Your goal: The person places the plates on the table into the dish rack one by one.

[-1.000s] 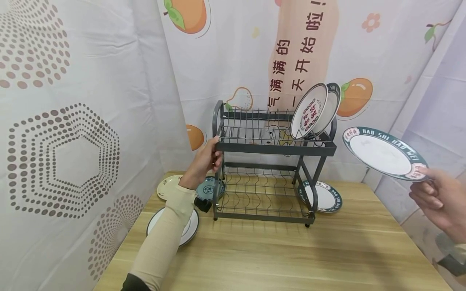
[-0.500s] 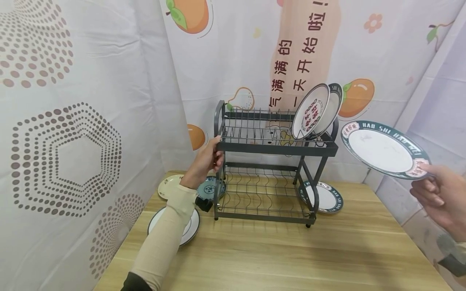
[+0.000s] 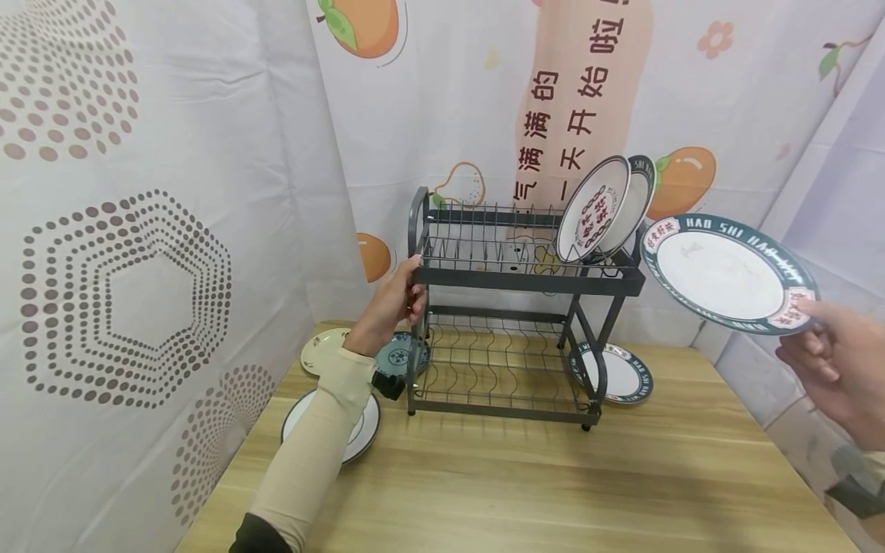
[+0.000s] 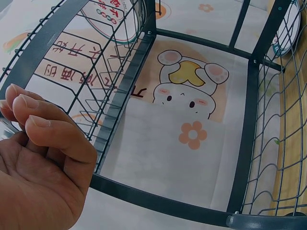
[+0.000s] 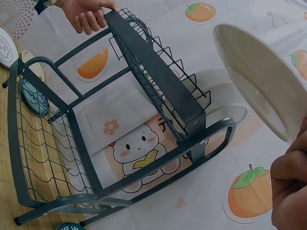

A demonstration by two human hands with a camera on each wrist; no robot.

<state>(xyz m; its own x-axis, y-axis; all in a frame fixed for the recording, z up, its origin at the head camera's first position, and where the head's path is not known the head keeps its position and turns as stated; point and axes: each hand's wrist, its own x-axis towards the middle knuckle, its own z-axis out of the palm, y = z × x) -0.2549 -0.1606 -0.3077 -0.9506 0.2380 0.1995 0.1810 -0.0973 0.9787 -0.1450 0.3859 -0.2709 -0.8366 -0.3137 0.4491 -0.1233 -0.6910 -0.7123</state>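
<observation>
A dark two-tier dish rack [image 3: 525,283] stands on the wooden table. At the left end of its upper tier, my left hand [image 3: 392,307] grips the frame, thumb on top and fingers curled below; those curled fingers [image 4: 41,123] also show in the left wrist view. Right of the rack, in the air, my right hand [image 3: 836,361] pinches the edge of a green-rimmed plate [image 3: 722,275], which slants with its white face up. Its pale underside shows in the right wrist view. A plate with red writing [image 3: 593,211] and a green-rimmed one [image 3: 641,201] lean at the upper tier's right end.
Another green-rimmed plate [image 3: 622,376] lies on the table [image 3: 525,484], partly behind the rack's right leg. On the left lie a cream plate [image 3: 321,349], a blue patterned plate [image 3: 397,356] and a white dark-rimmed plate [image 3: 366,430] partly under the left forearm. Printed curtains [image 3: 442,92] enclose the table.
The plate in my right hand has risen slightly and shifted a little left, its face tilting more toward the head camera. My left hand keeps its grip on the rack.
</observation>
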